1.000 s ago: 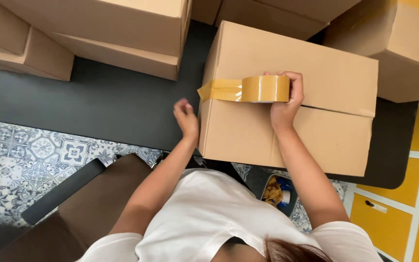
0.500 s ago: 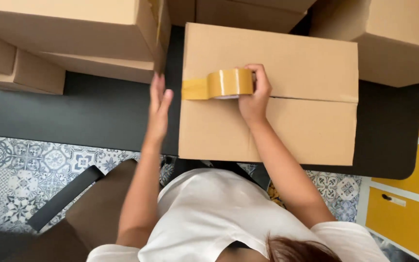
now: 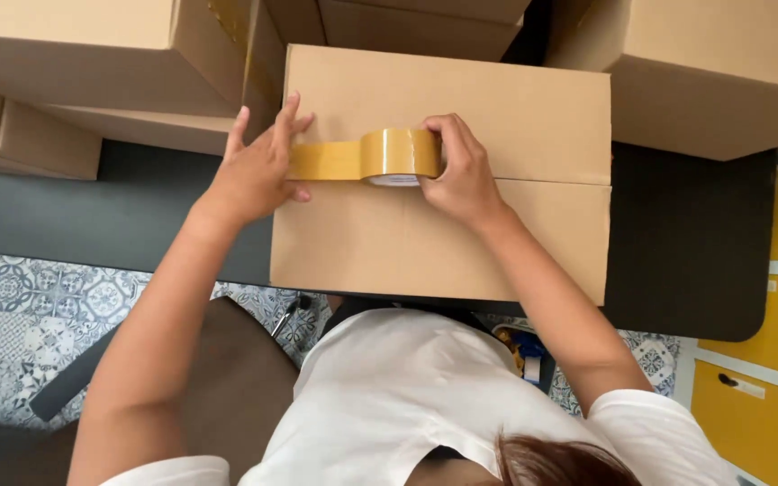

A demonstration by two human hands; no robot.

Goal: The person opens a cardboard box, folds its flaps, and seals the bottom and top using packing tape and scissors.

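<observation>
Head view, change: your left hand (image 3: pixel 258 171) has moved from the box's side onto the tape end at its left edge.
Right hand (image 3: pixel 463 175): curled around the one tape roll (image 3: pixel 398 155).
Left hand: fingers spread flat.
Box (image 3: pixel 461 234): one, on the dark bench (image 3: pixel 137 207).
Other boxes (image 3: pixel 92 54): several, crowding behind.

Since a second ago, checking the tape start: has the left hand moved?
Yes. The left hand moved from beside the cardboard box onto its left edge, pressing the tape end.

Patterned tile floor (image 3: pixel 11 306) — yellow cabinets (image 3: pixel 767 378)
</observation>
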